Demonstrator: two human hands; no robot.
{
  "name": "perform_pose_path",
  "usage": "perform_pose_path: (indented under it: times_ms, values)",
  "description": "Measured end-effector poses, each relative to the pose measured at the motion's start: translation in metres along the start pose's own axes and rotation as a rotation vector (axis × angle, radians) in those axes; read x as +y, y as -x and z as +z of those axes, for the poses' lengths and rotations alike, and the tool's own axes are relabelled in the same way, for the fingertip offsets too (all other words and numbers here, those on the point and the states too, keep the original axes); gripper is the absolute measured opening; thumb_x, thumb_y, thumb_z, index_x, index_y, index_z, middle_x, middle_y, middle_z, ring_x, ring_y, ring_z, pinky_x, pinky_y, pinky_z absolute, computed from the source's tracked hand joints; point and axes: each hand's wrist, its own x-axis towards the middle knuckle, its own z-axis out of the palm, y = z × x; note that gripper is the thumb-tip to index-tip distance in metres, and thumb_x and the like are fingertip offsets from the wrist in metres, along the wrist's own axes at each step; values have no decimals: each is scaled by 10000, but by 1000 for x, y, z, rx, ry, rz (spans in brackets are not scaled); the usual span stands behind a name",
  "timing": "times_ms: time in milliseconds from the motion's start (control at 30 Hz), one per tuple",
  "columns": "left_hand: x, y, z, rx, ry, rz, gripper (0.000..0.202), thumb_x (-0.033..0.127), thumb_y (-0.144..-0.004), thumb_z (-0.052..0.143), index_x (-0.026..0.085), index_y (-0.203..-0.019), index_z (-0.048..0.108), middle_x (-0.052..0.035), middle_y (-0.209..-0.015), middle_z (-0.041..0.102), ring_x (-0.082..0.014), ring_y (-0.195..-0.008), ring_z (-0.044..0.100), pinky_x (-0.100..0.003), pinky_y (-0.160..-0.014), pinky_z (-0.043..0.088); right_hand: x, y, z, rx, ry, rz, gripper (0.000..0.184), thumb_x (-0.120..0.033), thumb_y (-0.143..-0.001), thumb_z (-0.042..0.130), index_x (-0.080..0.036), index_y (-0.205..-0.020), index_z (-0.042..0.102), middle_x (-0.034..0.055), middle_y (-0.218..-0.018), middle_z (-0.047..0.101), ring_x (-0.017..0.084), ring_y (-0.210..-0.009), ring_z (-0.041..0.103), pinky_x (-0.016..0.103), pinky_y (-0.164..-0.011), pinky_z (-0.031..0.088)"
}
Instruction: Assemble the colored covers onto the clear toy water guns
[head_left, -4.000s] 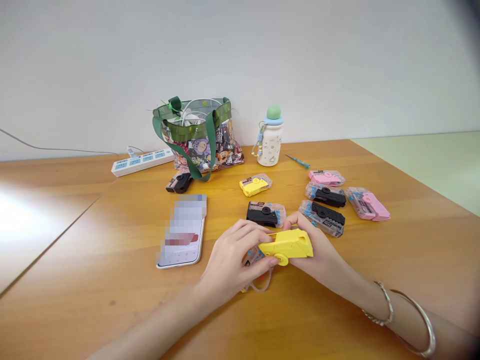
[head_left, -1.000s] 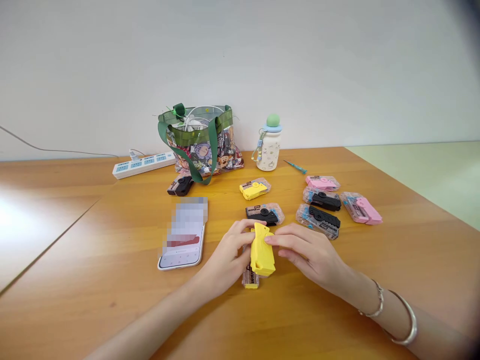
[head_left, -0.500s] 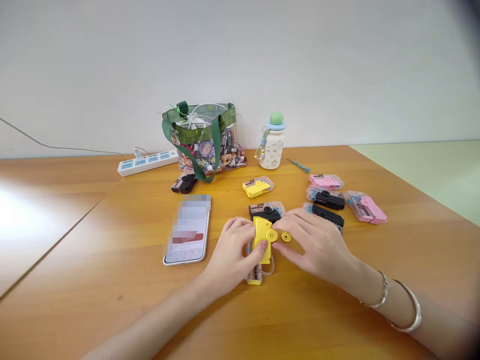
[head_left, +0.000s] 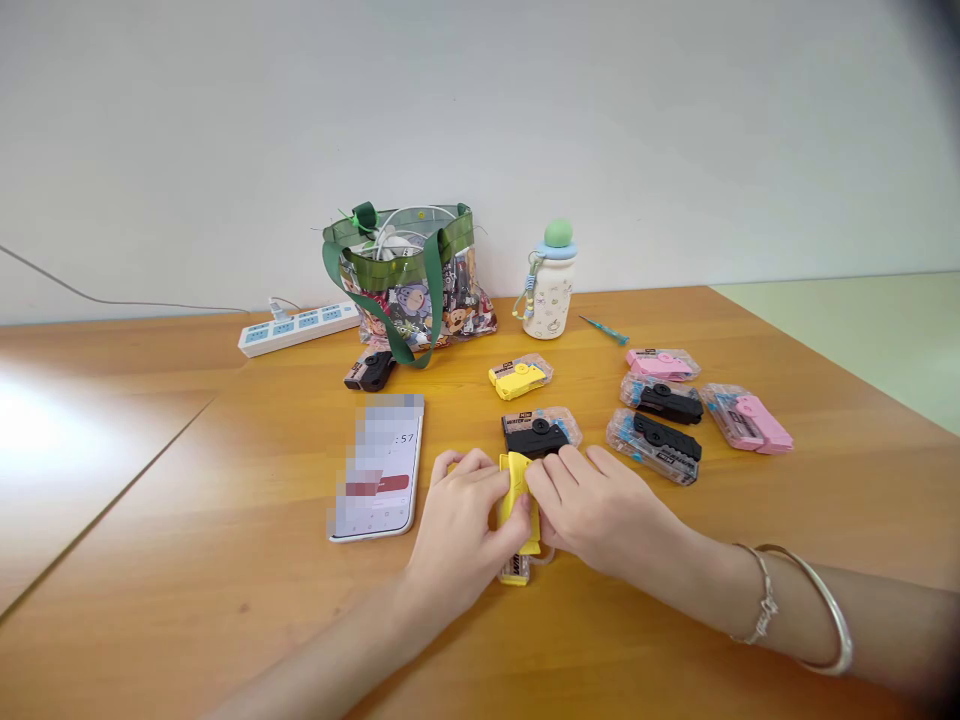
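Both my hands meet over a small yellow toy (head_left: 517,495) that lies on the wooden table (head_left: 225,560). My left hand (head_left: 465,525) curls round its left side, thumb pressed on top. My right hand (head_left: 589,505) covers its right side with fingertips pinching it; two bracelets ring that wrist. A clear wrapper (head_left: 516,570) sticks out under the toy. Just beyond my fingers sits a packaged black toy (head_left: 536,435).
A phone (head_left: 381,465) lies left of my hands. Further packaged toys lie around: yellow (head_left: 519,377), black (head_left: 656,440), black (head_left: 664,398), pink (head_left: 660,363), pink (head_left: 750,415). At the back stand a green-handled bag (head_left: 409,275), a bottle (head_left: 551,285), a power strip (head_left: 296,327).
The yellow toy was held up flat, then turned upright and lowered to the table. The round yellow discs seen half a second ago are now hidden under my right hand.
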Motion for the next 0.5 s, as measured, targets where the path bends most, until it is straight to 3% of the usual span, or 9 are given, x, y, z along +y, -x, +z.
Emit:
perform_pose_path:
  times_ms: [167, 267, 367, 500]
  values:
    - [2, 2, 3, -50, -20, -7, 285, 216, -819, 424, 185, -537, 404, 25, -527, 478, -162, -628, 446, -360, -710, 345, 0, 1, -1, -30, 8, -1, 172, -77, -771, 433, -175, -649, 504, 21, -527, 493, 154, -474, 420, 314, -499, 209]
    - [4, 1, -1, -72, 8, -31, 286, 225, -832, 413, 186, -549, 425, 18, -545, 495, -169, -643, 451, -358, -701, 352, 9, -3, -4, -35, -114, 24, 137, -80, -745, 439, -180, -681, 509, 23, -543, 531, 160, -500, 455, 307, -508, 225]
    - [6, -2, -8, -99, 88, -18, 297, 252, -867, 389, 187, -593, 485, 10, -596, 539, -176, -683, 467, -354, -709, 368, 23, -3, -9, -96, -341, 153, 127, -125, -773, 415, -187, -709, 506, 10, -559, 558, 151, -505, 467, 291, -499, 231]
    - [7, -4, -16, -102, 152, 16, 266, 263, -886, 395, 211, -737, 610, 1, -684, 613, -196, -747, 487, -364, -732, 381, 41, 11, -9, -270, -560, 335, 197, -140, -852, 364, -195, -709, 489, -13, -578, 561, 124, -492, 458, 263, -478, 212]
